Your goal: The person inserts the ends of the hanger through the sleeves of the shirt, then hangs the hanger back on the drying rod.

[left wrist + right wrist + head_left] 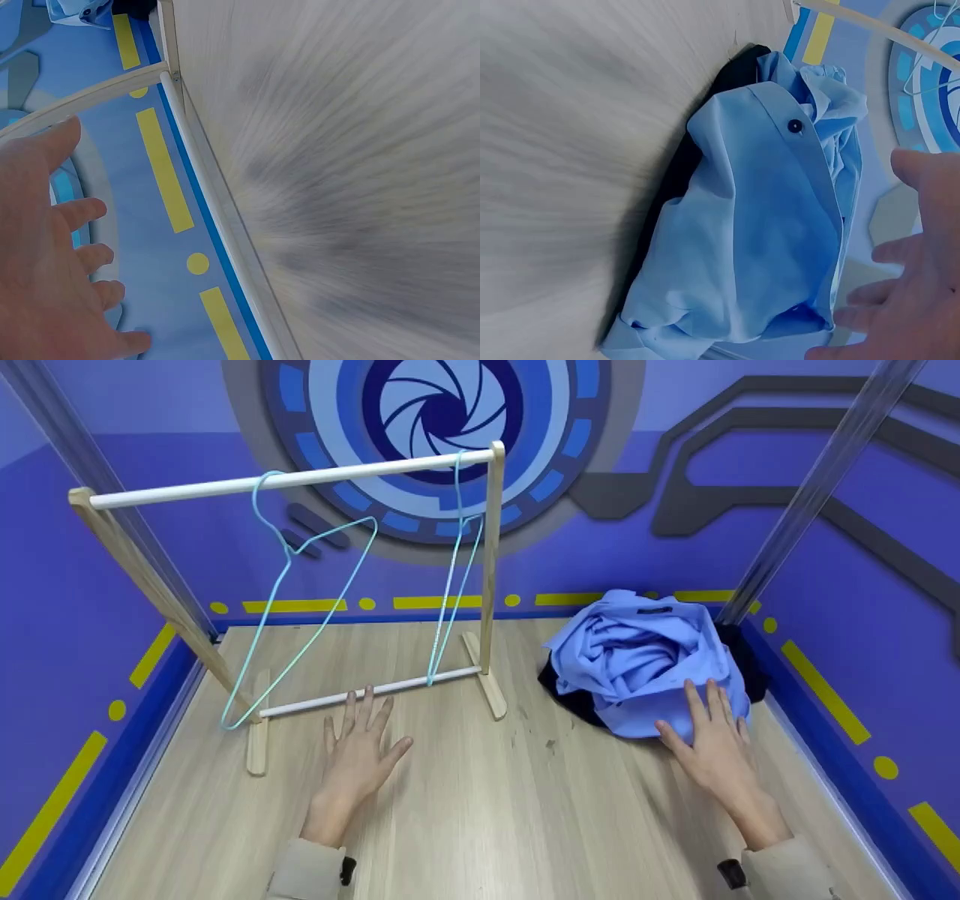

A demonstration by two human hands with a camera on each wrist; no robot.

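Observation:
My left hand [358, 754] is held over the table with its fingers spread, near the lower bar of a small clothes rack [300, 480]. Nothing is in it. My right hand [712, 746], also with straight, spread fingers, is by the near edge of a crumpled light blue shirt [652, 652]; in the right wrist view the fingers look apart from the cloth. A dark button shows on the shirt [765, 202]. Beneath it lies a black cloth [742, 652]. Two light teal hangers hang from the rack's top bar, a left hanger [274, 592] and a right hanger [452, 585].
The wooden table [480, 817] meets blue-purple walls with yellow marks on its left, back and right. A rack foot [487, 682] stands between the hangers and the shirt. Clear posts, such as the right post [817, 487], rise at the back corners.

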